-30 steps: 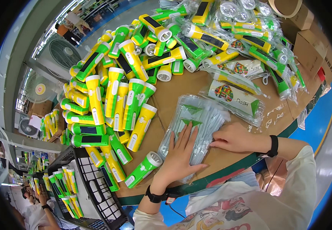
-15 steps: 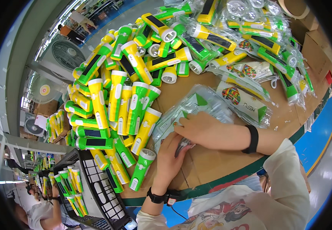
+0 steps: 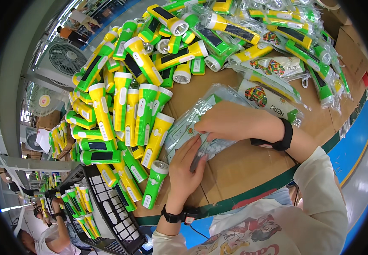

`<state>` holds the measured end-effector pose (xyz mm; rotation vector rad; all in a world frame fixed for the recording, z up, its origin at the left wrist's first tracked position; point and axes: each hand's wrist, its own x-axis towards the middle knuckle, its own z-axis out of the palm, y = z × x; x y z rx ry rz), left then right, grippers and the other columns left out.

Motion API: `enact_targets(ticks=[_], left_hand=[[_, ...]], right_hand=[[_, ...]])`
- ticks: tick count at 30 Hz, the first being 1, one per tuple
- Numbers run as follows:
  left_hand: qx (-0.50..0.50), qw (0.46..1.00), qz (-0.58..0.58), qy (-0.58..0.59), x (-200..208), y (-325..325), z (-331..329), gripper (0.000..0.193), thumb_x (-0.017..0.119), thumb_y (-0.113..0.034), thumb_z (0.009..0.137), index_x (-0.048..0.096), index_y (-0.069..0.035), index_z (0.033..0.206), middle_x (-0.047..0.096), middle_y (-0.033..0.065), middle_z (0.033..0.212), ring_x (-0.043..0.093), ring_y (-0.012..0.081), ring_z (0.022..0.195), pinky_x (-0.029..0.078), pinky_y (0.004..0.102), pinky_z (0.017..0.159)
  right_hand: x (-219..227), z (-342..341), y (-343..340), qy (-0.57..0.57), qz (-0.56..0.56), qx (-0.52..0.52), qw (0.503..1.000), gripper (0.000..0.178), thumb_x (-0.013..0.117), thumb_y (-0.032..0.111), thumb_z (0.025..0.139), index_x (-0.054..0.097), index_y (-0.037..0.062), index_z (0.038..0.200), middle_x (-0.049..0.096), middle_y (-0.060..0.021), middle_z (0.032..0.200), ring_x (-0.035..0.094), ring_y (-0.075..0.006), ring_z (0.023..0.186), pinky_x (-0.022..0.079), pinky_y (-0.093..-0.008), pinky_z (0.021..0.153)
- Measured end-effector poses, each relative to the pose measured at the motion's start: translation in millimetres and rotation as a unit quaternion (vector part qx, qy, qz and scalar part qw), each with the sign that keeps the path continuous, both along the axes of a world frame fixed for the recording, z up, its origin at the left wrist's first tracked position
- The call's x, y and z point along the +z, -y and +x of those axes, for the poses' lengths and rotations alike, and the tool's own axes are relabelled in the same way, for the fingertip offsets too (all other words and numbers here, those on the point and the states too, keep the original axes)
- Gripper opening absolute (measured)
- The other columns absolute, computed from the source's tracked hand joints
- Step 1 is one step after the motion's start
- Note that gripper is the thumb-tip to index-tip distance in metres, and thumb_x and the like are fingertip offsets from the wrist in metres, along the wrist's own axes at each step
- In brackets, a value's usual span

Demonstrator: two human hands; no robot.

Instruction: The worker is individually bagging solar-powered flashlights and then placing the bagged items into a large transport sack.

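On the brown surface [image 3: 239, 180], beside the flashlights [image 3: 156, 140], lie clear plastic bags [image 3: 176, 135]. The left hand [image 3: 185, 166] curls loosely, the right hand [image 3: 224, 122] bunches above; whether either grip holds film, I cannot tell. Probably light, limp, slippery (clingy, too): pinch one edge.

The left forearm [image 3: 175, 206] rises from lower centre; the left hand [image 3: 186, 170] angles upward, thumb apart from the fingers. The right forearm [image 3: 305, 144] enters from the right; the right hand [image 3: 224, 121] is curled near frame centre.
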<state>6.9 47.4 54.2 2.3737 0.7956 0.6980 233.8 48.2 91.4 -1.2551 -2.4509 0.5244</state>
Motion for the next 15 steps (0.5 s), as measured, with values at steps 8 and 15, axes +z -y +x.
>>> enact_targets(ticks=[8,15], left_hand=[[-0.005,1.0,0.029,-0.001,2,1,2,0.033,0.061,-0.004,0.086,0.062,0.003,0.118,0.061,0.0195,0.124,0.06,0.0355,0.112,0.047,0.0379,0.095],[0.027,0.999,0.036,-0.001,-9,2,0,0.032,0.063,-0.004,0.086,0.062,0.002,0.117,0.063,0.0195,0.12,0.06,0.0373,0.11,0.048,0.0421,0.094]], right_hand=[[0,-3,7,0.023,0.035,0.004,0.999,0.027,0.071,0.024,0.077,0.059,0.0033,0.091,0.064,-0.0136,0.083,0.065,-0.0341,0.079,0.05,-0.0445,0.065],[-9,-17,5,0.08,0.044,-0.02,0.996,0.024,0.071,0.021,0.077,0.061,0.004,0.09,0.063,-0.0127,0.082,0.066,-0.0335,0.08,0.052,-0.043,0.065]])
